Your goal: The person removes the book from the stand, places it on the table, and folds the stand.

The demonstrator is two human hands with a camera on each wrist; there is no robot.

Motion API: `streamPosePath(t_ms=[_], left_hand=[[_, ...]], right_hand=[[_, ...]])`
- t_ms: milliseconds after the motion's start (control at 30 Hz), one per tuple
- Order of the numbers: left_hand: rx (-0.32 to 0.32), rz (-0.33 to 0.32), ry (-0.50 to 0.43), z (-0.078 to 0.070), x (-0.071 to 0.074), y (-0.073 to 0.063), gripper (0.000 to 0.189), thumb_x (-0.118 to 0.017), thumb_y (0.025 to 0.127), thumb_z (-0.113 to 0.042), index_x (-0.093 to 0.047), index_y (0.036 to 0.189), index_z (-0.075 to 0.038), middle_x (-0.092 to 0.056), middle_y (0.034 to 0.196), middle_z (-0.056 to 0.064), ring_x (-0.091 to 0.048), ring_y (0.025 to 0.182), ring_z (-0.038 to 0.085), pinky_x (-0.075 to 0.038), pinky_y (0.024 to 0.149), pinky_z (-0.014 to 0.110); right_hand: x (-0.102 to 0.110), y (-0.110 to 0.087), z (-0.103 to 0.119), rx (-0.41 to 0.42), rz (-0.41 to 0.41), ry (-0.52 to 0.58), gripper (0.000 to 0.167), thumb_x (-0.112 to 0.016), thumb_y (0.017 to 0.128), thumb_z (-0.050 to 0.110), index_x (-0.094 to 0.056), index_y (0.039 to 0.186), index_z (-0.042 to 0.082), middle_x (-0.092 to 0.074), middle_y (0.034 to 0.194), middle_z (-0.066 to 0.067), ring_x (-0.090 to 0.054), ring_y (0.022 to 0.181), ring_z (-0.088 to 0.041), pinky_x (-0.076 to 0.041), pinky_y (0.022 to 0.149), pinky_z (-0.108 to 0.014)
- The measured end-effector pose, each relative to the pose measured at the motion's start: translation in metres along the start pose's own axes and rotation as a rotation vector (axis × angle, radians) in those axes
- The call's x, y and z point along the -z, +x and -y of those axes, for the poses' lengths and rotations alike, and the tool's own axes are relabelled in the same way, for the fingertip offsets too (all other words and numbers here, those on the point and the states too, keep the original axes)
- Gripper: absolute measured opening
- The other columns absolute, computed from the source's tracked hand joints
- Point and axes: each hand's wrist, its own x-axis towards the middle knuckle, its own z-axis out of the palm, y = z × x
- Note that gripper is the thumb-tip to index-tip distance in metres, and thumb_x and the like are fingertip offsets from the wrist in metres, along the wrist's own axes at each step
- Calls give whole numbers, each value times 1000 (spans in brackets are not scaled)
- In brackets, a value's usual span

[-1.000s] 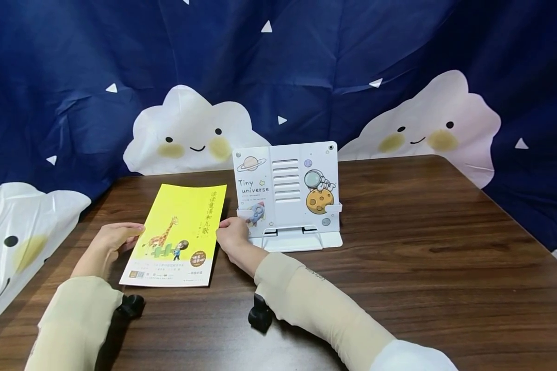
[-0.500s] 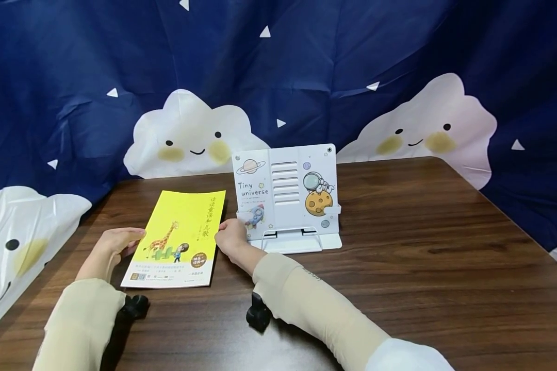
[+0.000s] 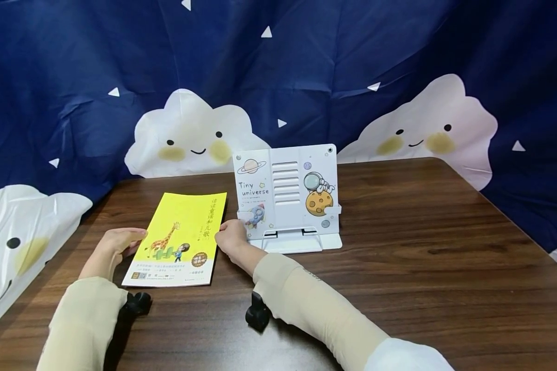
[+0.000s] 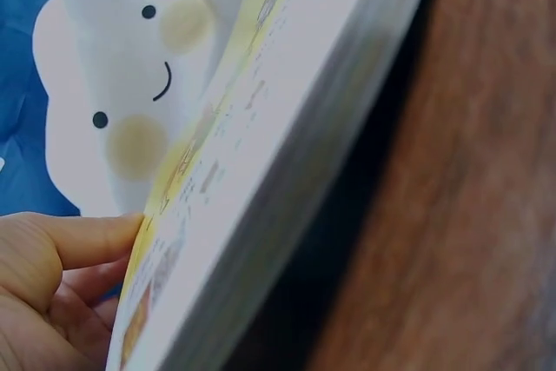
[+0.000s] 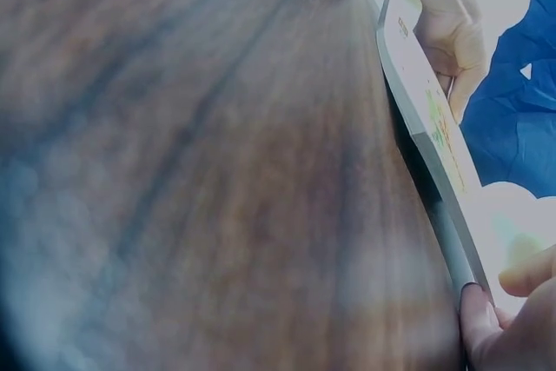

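Observation:
A yellow paperback book [image 3: 185, 216] with a giraffe on its cover lies face up between the hands, left of the white book stand. My left hand [image 3: 113, 245] pinches its left edge; in the left wrist view the thumb of that hand [image 4: 52, 288] lies on the cover with the other fingers curled beneath. At the opposite edge my right hand [image 3: 233, 238] grips the book, its thumb and fingers seen close up in the right wrist view at the book's edge [image 5: 439, 162]. Dark shadow runs under the book along the table.
Just right of the right hand stands the white book stand [image 3: 285, 196], printed with an astronaut and planets, with a wire holder at its foot. The brown wooden table [image 3: 422, 257] reaches a blue cloud-patterned curtain [image 3: 306, 62] behind.
The book's far end has dipped slightly, so the cover looks flatter. Both hands keep their hold on its edges and have hardly moved.

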Motion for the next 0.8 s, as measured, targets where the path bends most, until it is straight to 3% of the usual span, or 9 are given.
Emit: streamPosePath(t_ms=[133,300,500,800], left_hand=[[-15,-38,5,-1,-4,1,18,-59,80,-10,-61,95,-1,-54,64,-8,-51,60,5,-44,55,19],[-38,-68,36,-1,-7,2,31,-58,79,-8,-54,105,9,-53,64,-7,-49,59,6,-45,52,19],[-62,-62,91,2,-8,4,33,-57,79,-5,-52,106,13,-53,63,-6,-49,58,7,-46,52,20],[-97,-78,146,2,-8,5,31,-57,78,-5,-55,102,15,-54,62,-4,-49,55,7,-46,50,20]], right_hand=[[0,0,0,-24,5,15,10,-55,71,-5,-60,77,0,-52,77,-5,-47,73,-17,-41,56,-21],[1,-1,1,-34,31,40,18,-53,71,-6,-61,87,-4,-54,82,-7,-48,70,-17,-41,55,-22],[2,-4,4,-52,47,53,28,-56,72,-3,-59,100,-5,-56,95,-11,-49,78,-18,-44,65,-26],[3,-8,6,-72,49,72,30,-57,73,-1,-59,102,-6,-58,91,-10,-51,74,-16,-44,62,-24]])
